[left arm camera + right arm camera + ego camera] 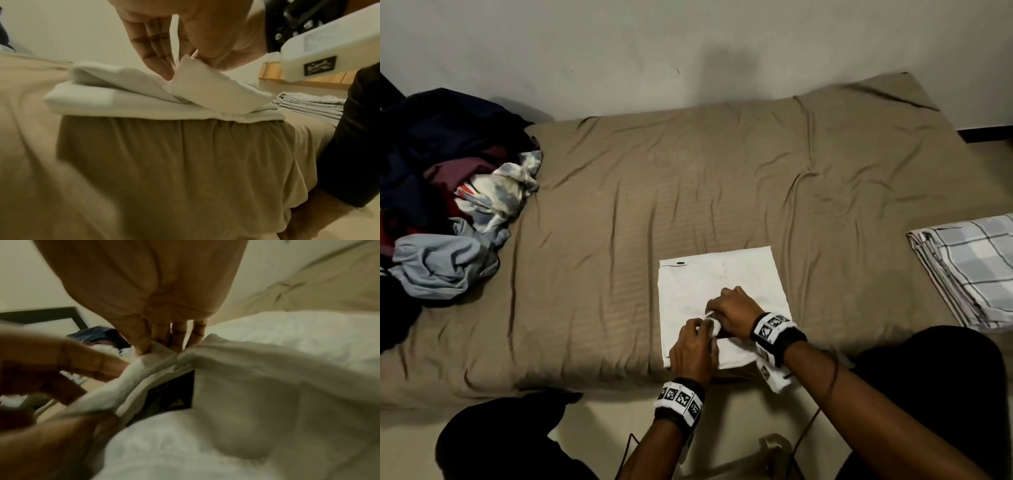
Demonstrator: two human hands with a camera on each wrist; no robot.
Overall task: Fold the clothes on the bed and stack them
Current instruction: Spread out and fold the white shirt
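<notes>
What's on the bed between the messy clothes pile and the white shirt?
Nothing but wrinkled brown sheet lies between the clothes pile and the white shirt, as the head view shows.

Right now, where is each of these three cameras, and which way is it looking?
Head: worn high, looking down at the bed; both hands, forearms, knees show.
Left wrist: low at the mattress edge, looking along the left hand at the white garment.
Right wrist: looks along the right hand toward the clothes pile.
All three share the white garment.
</notes>
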